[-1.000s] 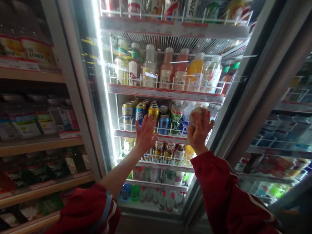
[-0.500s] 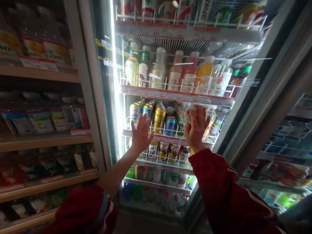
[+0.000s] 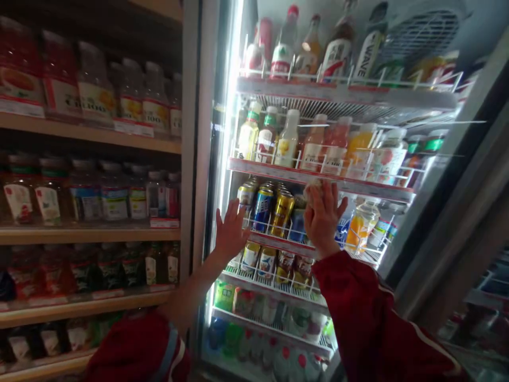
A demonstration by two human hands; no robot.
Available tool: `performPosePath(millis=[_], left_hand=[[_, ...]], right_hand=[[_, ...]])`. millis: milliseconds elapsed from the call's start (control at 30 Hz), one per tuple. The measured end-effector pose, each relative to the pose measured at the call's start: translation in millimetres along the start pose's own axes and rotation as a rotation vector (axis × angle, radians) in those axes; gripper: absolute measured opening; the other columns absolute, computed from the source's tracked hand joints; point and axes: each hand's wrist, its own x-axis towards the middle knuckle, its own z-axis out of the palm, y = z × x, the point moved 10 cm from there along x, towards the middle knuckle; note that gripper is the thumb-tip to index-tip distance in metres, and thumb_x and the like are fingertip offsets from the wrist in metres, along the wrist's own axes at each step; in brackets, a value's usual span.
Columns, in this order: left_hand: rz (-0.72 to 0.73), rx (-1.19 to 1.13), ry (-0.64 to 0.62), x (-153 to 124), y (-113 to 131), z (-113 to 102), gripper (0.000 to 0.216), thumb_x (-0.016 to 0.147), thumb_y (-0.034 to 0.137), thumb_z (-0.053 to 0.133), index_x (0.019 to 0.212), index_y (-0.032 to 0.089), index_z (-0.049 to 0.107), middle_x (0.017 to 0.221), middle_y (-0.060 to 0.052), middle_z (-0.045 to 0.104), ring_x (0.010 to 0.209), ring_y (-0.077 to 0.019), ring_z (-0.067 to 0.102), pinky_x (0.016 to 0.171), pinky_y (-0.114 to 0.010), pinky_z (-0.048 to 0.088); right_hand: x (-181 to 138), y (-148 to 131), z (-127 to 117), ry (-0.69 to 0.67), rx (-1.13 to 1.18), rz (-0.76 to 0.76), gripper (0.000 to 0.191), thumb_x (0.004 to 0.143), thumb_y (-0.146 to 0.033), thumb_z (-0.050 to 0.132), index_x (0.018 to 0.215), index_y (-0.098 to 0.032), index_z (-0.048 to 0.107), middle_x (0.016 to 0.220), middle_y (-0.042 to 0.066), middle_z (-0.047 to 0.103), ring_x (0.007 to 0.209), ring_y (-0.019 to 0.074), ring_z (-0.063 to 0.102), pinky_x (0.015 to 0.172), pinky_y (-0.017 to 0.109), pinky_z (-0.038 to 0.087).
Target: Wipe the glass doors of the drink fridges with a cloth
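Sliding left, R hand w/ cloth

"WAVE" on a top-shelf bottle, "C100" (rather blurred) on a pink bottle.

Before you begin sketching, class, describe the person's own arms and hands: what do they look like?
The left hand and right hand are gloveless. The left sleeve is dark red, banded in pale blue and white; the right sleeve, also dark red, has a thin white stripe running along it.
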Motion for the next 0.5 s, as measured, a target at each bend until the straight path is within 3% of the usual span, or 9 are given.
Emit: performPosePath(millis=[67,200,267,367,500], left_hand=[[0.013,0.012,0.016,3,-3,-1,0.054,0.087,0.031,0.043,0.136,0.013,0.032,0.144,-0.016,0.035,0.137,-0.0259,0.023,0.113,-0.051,0.005],[0.061,0.015,0.058,11,-2,-3,0.054,0.087,0.030,0.043,0.136,0.011,0.032,0.143,-0.017,0.036,0.138,-0.0262,0.022,0.113,-0.051,0.007],[0.087,0.009,0.093,16,-2,-5,0.052,0.087,0.029,0.043,0.135,0.011,0.034,0.142,-0.017,0.037,0.137,-0.0258,0.023,0.113,-0.050,0.007],[0.124,-0.005,0.151,29,-6,-11,0.050,0.087,0.029,0.043,0.135,0.013,0.036,0.140,-0.016,0.040,0.137,-0.0249,0.024,0.113,-0.049,0.005],[0.098,-0.022,0.225,61,-22,-21,0.052,0.088,0.032,0.042,0.137,0.014,0.033,0.142,-0.016,0.038,0.137,-0.0251,0.023,0.113,-0.050,0.005]], right_hand=[[7,-17,8,-0.013,0.000,-0.046,0.052,0.085,-0.020,0.043,0.137,-0.023,0.038,0.147,0.008,0.031,0.139,0.0255,0.020,0.110,0.055,0.011],[9,-82,38,-0.171,0.013,-0.280,0.048,0.085,-0.016,0.043,0.133,-0.024,0.042,0.142,0.008,0.041,0.138,0.0228,0.022,0.111,0.053,0.008],[20,-101,49,-0.215,0.001,-0.366,0.049,0.085,-0.015,0.043,0.132,-0.024,0.043,0.142,0.007,0.041,0.138,0.0223,0.023,0.111,0.053,0.005],[61,-90,51,-0.167,-0.034,-0.344,0.048,0.085,-0.016,0.044,0.132,-0.023,0.043,0.143,0.008,0.038,0.138,0.0231,0.023,0.111,0.053,0.007],[113,-46,33,0.026,-0.081,-0.132,0.049,0.085,-0.017,0.043,0.133,-0.022,0.043,0.144,0.009,0.036,0.138,0.0255,0.023,0.109,0.056,0.013]])
